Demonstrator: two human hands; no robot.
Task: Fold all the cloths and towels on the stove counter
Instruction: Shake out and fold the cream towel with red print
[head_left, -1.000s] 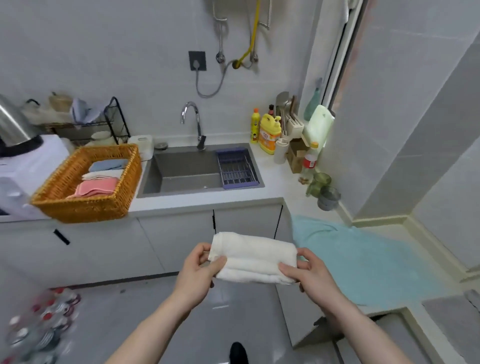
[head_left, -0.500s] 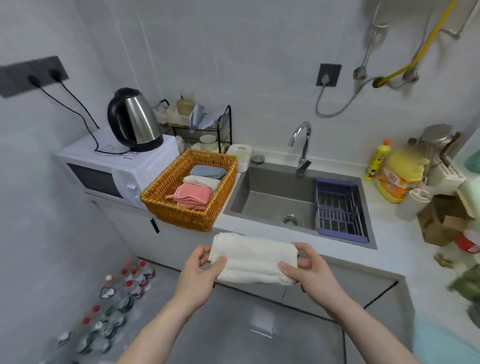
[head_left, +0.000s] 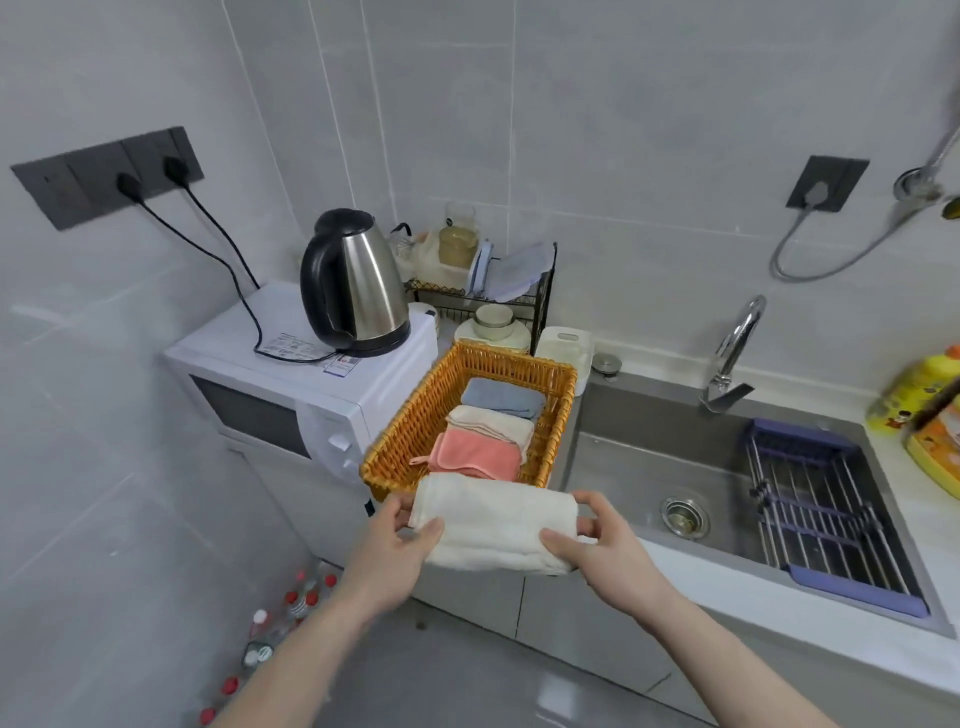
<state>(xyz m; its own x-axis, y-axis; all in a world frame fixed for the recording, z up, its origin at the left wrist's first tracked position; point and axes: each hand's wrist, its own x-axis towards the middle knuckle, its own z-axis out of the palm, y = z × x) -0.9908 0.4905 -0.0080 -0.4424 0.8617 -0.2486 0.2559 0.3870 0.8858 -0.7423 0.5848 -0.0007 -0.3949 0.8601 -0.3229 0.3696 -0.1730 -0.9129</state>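
A folded white towel (head_left: 496, 522) is held in the air between both hands, just in front of the near end of a wicker basket (head_left: 410, 421). My left hand (head_left: 397, 545) pinches its left end and my right hand (head_left: 597, 540) grips its right end. Inside the basket lie a folded pink cloth (head_left: 480, 457), a cream cloth (head_left: 491, 423) and a blue cloth (head_left: 501, 399), in a row from near to far.
A white microwave (head_left: 291, 395) with a steel kettle (head_left: 358, 283) on top stands left of the basket. A sink (head_left: 649, 467) with a purple drain rack (head_left: 826, 509) and tap (head_left: 735, 353) lies to the right. A dish rack (head_left: 493, 296) is behind. Bottles (head_left: 270, 629) stand on the floor.
The view has swung left from the teal cloth on the stove counter to the basket. Both hands have carried the folded white towel up to the basket's near end.
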